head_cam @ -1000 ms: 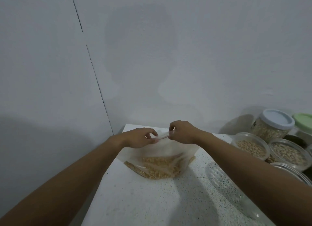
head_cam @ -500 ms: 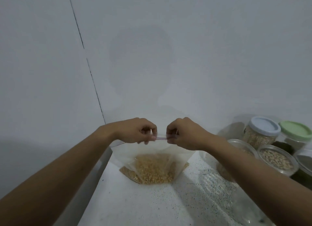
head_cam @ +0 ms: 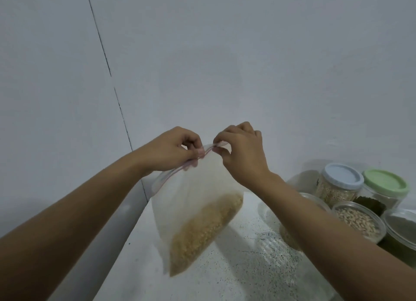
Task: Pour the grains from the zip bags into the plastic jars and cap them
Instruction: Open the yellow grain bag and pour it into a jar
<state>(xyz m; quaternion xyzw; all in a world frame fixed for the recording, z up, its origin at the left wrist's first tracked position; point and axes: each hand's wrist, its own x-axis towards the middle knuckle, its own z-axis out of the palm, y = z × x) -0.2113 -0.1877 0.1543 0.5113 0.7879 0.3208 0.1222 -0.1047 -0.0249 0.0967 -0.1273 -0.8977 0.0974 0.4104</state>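
Observation:
A clear zip bag [head_cam: 191, 201] with yellowish grains in its lower part hangs tilted above the white speckled table [head_cam: 236, 269]. My left hand [head_cam: 173, 149] pinches the bag's zip strip at the top. My right hand [head_cam: 243, 152] pinches the same strip just to the right, and the two hands nearly touch. An empty clear jar [head_cam: 272, 244] stands under my right forearm, partly hidden. An open jar of pale grains [head_cam: 358, 219] sits at the right.
At the back right stand a jar with a light blue lid [head_cam: 342, 177] and a jar with a green lid [head_cam: 385, 183]. Another open jar [head_cam: 403, 228] shows at the right edge. A grey wall rises close behind the table. The table's left edge drops off.
Both hands have lifted the bag off the table. The bag now hangs tilted, its grains slid toward one bottom corner. The view has tipped further down.

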